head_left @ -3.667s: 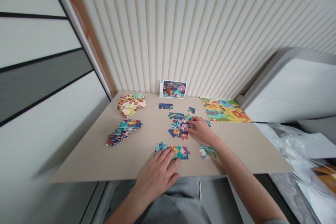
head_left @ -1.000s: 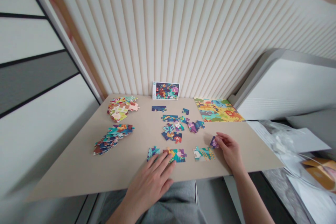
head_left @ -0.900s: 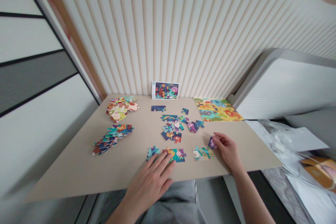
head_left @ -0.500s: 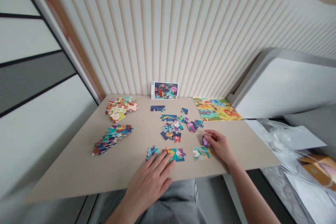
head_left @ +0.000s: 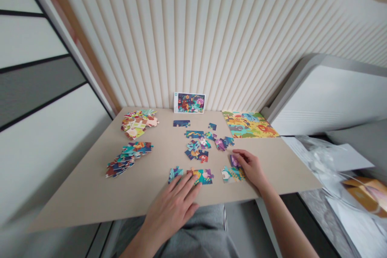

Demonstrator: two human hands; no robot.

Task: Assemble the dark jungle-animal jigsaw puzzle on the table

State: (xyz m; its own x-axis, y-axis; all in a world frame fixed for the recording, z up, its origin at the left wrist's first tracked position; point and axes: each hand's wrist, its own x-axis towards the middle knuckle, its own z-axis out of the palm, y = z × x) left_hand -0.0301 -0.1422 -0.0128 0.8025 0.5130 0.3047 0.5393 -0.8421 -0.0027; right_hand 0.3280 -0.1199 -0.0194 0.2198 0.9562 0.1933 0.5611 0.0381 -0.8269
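Observation:
My left hand (head_left: 178, 199) lies flat with fingers spread, its fingertips on a joined strip of puzzle pieces (head_left: 207, 177). A teal piece (head_left: 174, 172) sits just left of that strip. The fingers of my right hand (head_left: 250, 166) are closed on a purple puzzle piece (head_left: 234, 161), at the upper edge of a teal and yellow section (head_left: 231, 174). Further back are a dark blue and yellow strip (head_left: 194, 134), a cluster with a red creature (head_left: 202, 156), a purple cluster (head_left: 221, 144) and a small dark blue piece (head_left: 212, 126).
A picture card (head_left: 189, 102) leans on the ribbed wall. Two piles, one light (head_left: 139, 123) and one dark (head_left: 129, 158), lie at the table's left. A yellow animal puzzle (head_left: 250, 125) is at the back right. Plastic and papers (head_left: 350, 157) lie beyond the right edge.
My right hand and the purple piece have shifted slightly left, and the piece has turned a little. My left hand stays where it was.

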